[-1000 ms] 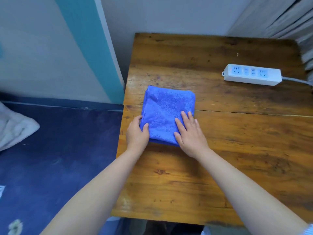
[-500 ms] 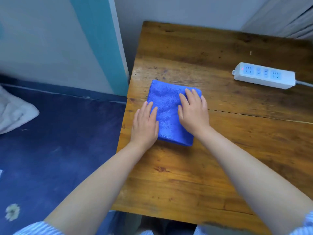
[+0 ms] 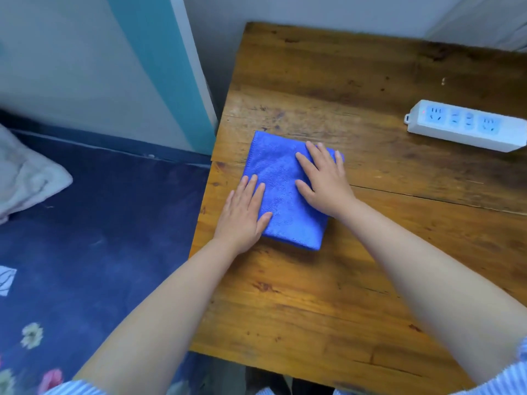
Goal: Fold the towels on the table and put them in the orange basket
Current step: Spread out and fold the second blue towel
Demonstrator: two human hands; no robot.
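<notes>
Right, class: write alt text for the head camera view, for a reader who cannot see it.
Two bare hands, the left hand and right hand, press flat on a folded blue towel near the left edge of a wooden table. A white power strip lies at the far right.

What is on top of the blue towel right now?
Both hands lie flat on the folded blue towel: left hand on its left edge, right hand on its right half. The cloth beneath the palms is hidden.
</notes>
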